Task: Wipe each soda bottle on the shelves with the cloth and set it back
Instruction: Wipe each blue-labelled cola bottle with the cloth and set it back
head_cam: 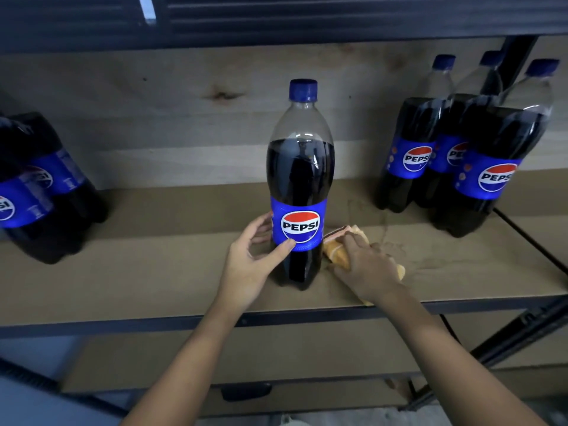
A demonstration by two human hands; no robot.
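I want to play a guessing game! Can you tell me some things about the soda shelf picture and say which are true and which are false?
1. The middle bottle stands upright on the shelf. True.
2. Its cap is red. False: it is blue.
3. The left hand holds the middle bottle at its label. True.
4. The cloth hangs from the upper shelf. False: it lies on the shelf under the right hand.
5. Three bottles stand together at the right. True.

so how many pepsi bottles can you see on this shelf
6. One bottle stands centre, held by the left hand; three cluster right; two left. The edges may hide more.
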